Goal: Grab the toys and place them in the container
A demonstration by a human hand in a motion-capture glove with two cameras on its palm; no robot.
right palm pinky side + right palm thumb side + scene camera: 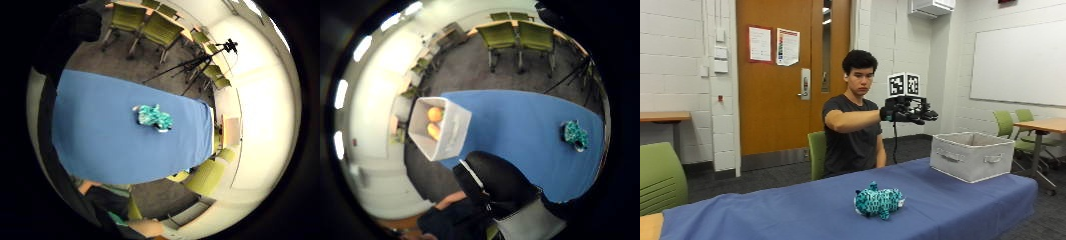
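Note:
A teal spotted plush toy (878, 201) lies on the blue tablecloth (773, 210) near the table's middle; it also shows in both palm views (155, 118) (575, 134). A pale grey fabric container (971, 155) stands at the table's right end, and two orange toys (434, 122) lie inside it. My gloved right hand (909, 111) hangs high above the table, between the plush toy and the container, with its fingers relaxed and nothing in them.
Green chairs (660, 177) and wooden tables (1045, 125) stand around the room. A camera tripod (200, 62) stands beyond the table's far side. The person sits behind the table on a green chair (816, 152).

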